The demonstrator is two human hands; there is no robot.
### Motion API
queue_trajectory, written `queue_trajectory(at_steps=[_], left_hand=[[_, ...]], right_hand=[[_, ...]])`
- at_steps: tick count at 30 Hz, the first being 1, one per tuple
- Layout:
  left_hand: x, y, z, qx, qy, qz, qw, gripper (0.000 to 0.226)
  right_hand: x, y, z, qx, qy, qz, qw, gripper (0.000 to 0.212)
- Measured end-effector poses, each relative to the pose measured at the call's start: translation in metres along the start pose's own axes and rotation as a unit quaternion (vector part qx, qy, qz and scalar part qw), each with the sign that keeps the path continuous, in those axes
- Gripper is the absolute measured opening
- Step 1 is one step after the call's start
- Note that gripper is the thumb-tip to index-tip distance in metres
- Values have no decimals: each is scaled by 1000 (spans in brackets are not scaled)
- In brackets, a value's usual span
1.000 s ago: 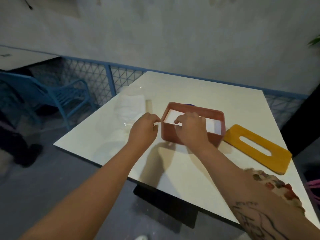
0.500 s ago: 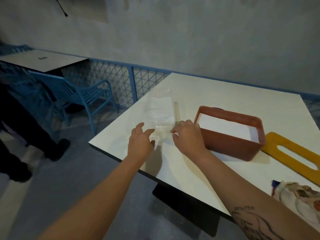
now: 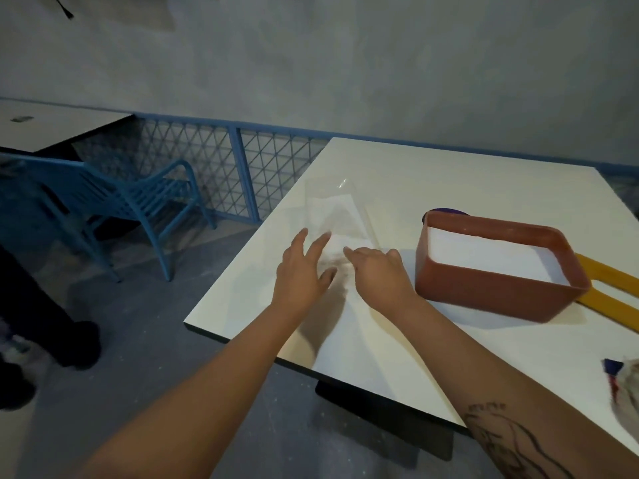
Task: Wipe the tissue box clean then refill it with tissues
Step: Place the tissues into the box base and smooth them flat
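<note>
A terracotta-red tissue box (image 3: pixel 484 295) stands open on the white table (image 3: pixel 432 188), with white tissues (image 3: pixel 491 255) lying inside it. Its yellow slotted lid (image 3: pixel 615 288) lies flat behind it at the right edge. To the left of the box lies a clear plastic tissue wrapper (image 3: pixel 337 210), with a few white tissues in it. My left hand (image 3: pixel 302 271) hovers over the wrapper's near end, fingers spread. My right hand (image 3: pixel 378 271) is beside it with fingers extended toward the wrapper. Neither hand holds anything.
A patterned cloth (image 3: pixel 622 385) lies at the table's right edge. A dark purple object (image 3: pixel 446 211) peeks out behind the box. A blue chair (image 3: pixel 114 198) and blue mesh railing (image 3: pixel 221 167) stand left. A person's dark legs (image 3: pixel 41 323) are at the far left.
Both hands left the box and moved left to the plastic wrapper. My left hand's fingers spread wider. The camera turned left, so the box shifted right in view.
</note>
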State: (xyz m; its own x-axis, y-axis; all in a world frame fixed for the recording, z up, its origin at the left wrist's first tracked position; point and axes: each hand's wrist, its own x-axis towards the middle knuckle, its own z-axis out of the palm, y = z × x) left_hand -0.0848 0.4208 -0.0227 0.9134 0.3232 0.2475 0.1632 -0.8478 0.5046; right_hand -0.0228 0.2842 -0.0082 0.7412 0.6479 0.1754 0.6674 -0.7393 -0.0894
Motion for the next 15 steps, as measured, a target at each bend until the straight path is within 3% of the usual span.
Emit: queue_trajectory(at_steps=[5,10,15], left_hand=[[17,-4,6,-82,12,-30,996,60],[21,-10,11,-123,2,-29,992,60],[23,-16,10,-142,-17,-43,989,60]], right_hand=[[18,-1,7,-13,8,17,1000,61],[31,-5,22,-82,12,-18,996,26],[44,-10,23,-98,-15,-28,995,14]])
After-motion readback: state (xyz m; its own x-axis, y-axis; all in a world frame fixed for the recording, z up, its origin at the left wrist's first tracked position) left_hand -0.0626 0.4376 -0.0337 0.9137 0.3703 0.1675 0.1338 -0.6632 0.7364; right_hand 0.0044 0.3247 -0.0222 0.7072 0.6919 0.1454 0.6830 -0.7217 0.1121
